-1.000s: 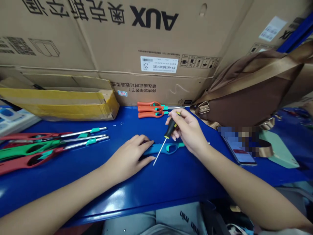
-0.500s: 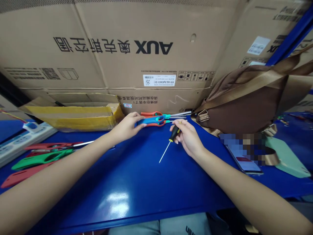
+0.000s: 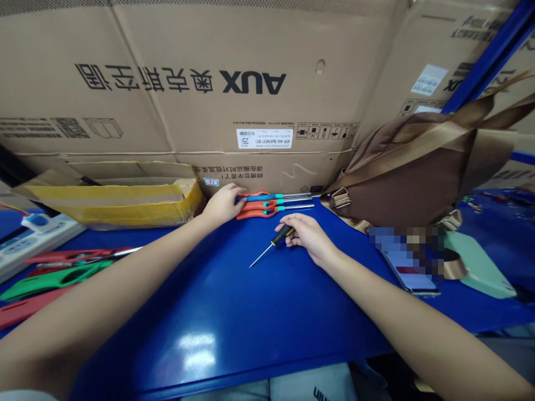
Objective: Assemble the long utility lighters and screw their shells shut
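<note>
My left hand (image 3: 224, 204) reaches to the back of the table, its fingers closed around the handle end of a blue long-reach lighter (image 3: 259, 197). That lighter lies against the orange lighters (image 3: 256, 213), which rest side by side with their metal tubes pointing right. In my right hand (image 3: 311, 238) is a screwdriver (image 3: 282, 235) with a black and yellow handle. Its thin shaft points down and to the left, above the blue tabletop (image 3: 234, 301). The fingertips of my left hand are partly hidden behind the lighters.
At the left lie red and green lighters (image 3: 56, 280) beside a white power strip (image 3: 62, 234). A yellow-taped cardboard box (image 3: 112, 207) stands behind them. On the right are a brown backpack (image 3: 412, 172), a phone (image 3: 412, 273) and a mint-green case (image 3: 480, 264). Large cardboard (image 3: 167, 33) walls the back.
My left hand has moved the blue lighter back, over beside the orange ones. My right hand has lowered slightly, and the screwdriver has swung to a flatter tilt. The view has shifted a little.
</note>
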`<action>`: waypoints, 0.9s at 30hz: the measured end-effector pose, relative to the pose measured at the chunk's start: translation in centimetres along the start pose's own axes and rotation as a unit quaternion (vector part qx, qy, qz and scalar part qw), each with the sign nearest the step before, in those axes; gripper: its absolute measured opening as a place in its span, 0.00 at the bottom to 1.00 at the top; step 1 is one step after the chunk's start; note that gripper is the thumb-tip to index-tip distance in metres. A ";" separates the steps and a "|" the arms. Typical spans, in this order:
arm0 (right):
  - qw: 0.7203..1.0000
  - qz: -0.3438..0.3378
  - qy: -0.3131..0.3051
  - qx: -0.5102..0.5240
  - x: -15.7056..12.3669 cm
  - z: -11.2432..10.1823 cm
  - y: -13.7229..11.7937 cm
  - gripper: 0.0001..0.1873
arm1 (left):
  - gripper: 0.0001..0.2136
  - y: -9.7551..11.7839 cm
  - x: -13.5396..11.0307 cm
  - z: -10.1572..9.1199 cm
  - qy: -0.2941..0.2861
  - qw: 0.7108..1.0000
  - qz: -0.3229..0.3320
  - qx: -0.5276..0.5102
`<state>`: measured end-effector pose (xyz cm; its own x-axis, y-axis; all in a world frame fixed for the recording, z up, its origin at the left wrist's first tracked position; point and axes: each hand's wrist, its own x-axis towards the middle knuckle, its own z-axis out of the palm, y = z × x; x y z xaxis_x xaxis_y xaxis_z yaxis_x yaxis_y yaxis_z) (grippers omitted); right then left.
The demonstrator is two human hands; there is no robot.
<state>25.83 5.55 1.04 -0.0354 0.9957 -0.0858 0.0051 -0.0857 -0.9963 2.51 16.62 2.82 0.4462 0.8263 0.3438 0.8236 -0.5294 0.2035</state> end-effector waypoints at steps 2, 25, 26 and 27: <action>0.998 -0.017 -0.017 -0.057 0.2 -0.2 -0.1 0.06 | 0.18 0.3 -0.7 -1.0 0.010 1.000 -0.014 0.013; 0.714 -0.166 -0.108 -0.671 0.1 -5.4 -2.3 0.13 | 0.15 2.3 -11.1 -7.8 -0.267 0.957 0.005 -0.111; 0.713 -0.176 -0.108 -0.670 0.0 -5.4 -2.3 0.14 | 0.19 2.9 -11.1 -7.6 -0.256 0.958 0.023 -0.129; 0.713 -0.186 -0.108 -0.667 -0.1 -5.3 -2.3 0.14 | 0.20 3.3 -11.2 -7.5 -0.233 0.959 0.054 -0.152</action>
<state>31.14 5.88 3.39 -0.4354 0.8993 0.0418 0.8962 0.4374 -0.0741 -2.40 4.17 6.51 0.6902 0.7215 -0.0552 0.6551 -0.5905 0.4713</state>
